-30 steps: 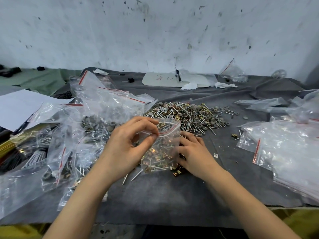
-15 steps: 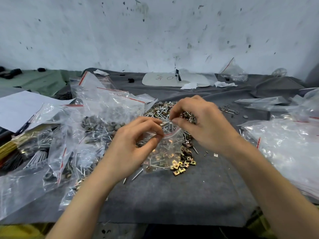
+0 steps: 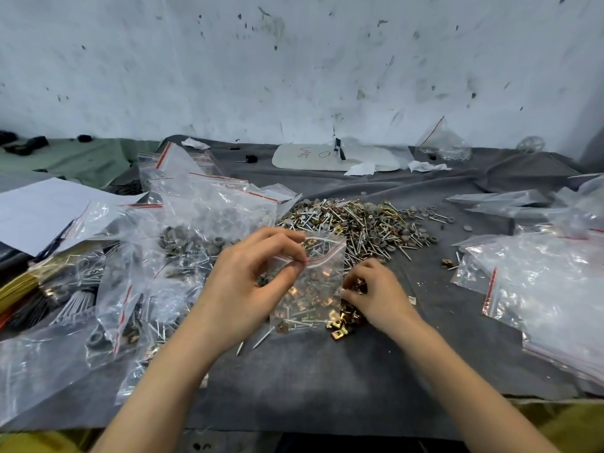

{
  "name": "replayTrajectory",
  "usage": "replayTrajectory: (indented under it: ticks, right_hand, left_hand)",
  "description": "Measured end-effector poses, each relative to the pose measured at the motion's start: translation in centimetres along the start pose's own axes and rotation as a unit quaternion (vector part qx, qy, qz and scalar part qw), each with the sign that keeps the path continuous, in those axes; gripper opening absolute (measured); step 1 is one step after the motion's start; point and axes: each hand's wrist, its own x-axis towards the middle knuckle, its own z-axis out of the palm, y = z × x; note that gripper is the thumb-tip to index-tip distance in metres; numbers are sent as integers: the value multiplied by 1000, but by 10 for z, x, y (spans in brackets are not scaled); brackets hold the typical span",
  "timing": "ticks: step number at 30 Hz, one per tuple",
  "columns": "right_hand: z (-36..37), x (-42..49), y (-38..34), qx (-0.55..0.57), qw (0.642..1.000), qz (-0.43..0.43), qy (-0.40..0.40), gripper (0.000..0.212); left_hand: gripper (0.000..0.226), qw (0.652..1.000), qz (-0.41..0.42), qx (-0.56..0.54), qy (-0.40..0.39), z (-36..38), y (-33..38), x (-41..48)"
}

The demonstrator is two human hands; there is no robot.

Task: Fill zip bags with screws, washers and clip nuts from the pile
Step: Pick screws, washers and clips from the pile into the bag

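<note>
Farthest left, a sheet of paper point(image 3: 42, 214) lies beside a heap of filled bags point(image 3: 196, 230) that hold grey washers and screws. Next comes the left hand point(image 3: 248, 289), with thumb and forefinger closed in a tight pinch on the red-striped mouth of the zip bag point(image 3: 313, 282); the other fingers are loosely curled behind it. The bag hangs upright from that pinch with its bottom resting on the grey cloth point(image 3: 327, 371). Brass clip nuts and a few screws show through its clear wall. Just right of the bag's lower edge sits a small heap of clip nuts point(image 3: 346, 322), and the right hand point(image 3: 376, 294) is down on it, fingers curled in and gripping some brass pieces at their tips. Behind both hands spreads the pile point(image 3: 359, 223) of mixed screws and washers. Far right lie empty bags point(image 3: 549, 282).

Half a second ago the right hand was up at the bag's mouth, fingertips close to the left's; it has since dropped to the clip nuts. The left hand has kept its pinch, and the bag stands where it did.
</note>
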Motion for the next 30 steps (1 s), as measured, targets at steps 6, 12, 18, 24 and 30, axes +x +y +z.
replayTrajectory:
  ticks: [6, 12, 18, 24, 30]
  right_hand:
    - [12, -2, -5, -165, 981, -92, 42, 17]
    - [11, -3, 0, -116, 989, -62, 64, 11]
    - [-39, -5, -30, 258, 958, -4, 123, 10]
    - [-81, -19, -75, 165, 964, -193, 74, 5]
    - [-69, -17, -62, 271, 940, -141, 148, 8]
  left_hand:
    - [6, 1000, 0, 4, 4, 0, -5, 0]
    - [5, 1000, 5, 1, -4, 5, -4, 0]
    - [8, 1000, 16, 5, 4, 5, -5, -1]
    - [17, 1000, 16, -7, -2, 7, -5, 0]
    - [10, 999, 24, -15, 17, 5, -3, -1]
